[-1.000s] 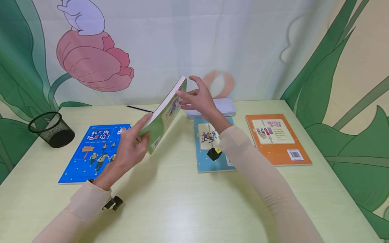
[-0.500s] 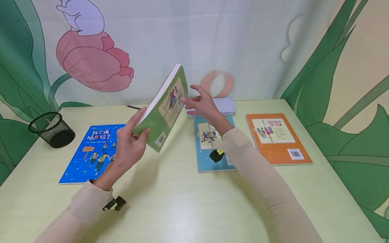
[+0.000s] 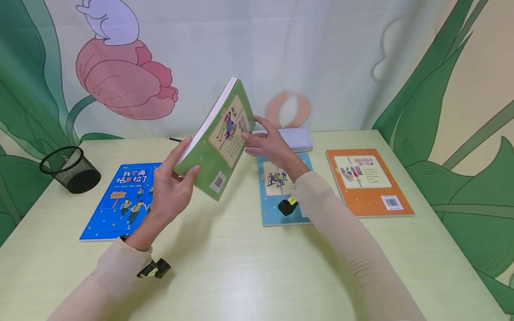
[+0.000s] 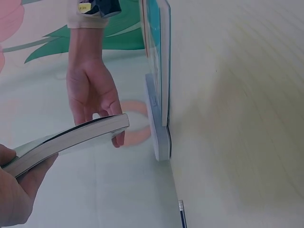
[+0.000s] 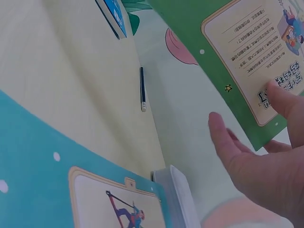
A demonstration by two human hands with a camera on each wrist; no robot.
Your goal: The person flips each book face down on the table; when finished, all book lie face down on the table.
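A green book (image 3: 218, 145) is held tilted above the table, its back cover with a barcode facing me in the head view. My left hand (image 3: 172, 187) grips its lower left corner, thumb over the cover and fingers behind. At the far right edge my right hand (image 3: 273, 145) pinches the book, with the thumb (image 5: 280, 97) on the cover and fingertips behind the edge. In the left wrist view the page block of the green book (image 4: 76, 137) bows slightly between the two hands.
A blue book (image 3: 116, 200) lies at left beside a tipped black mesh pen holder (image 3: 76, 171). A teal book (image 3: 273, 209) and an orange book (image 3: 367, 196) lie at right. Behind them are a pale pencil case (image 3: 299, 139) and a pencil (image 5: 143, 90) near the back curtain.
The green book has turned so that its back cover shows more fully, and its top has risen. My right hand has moved slightly down and onto the book's right edge.
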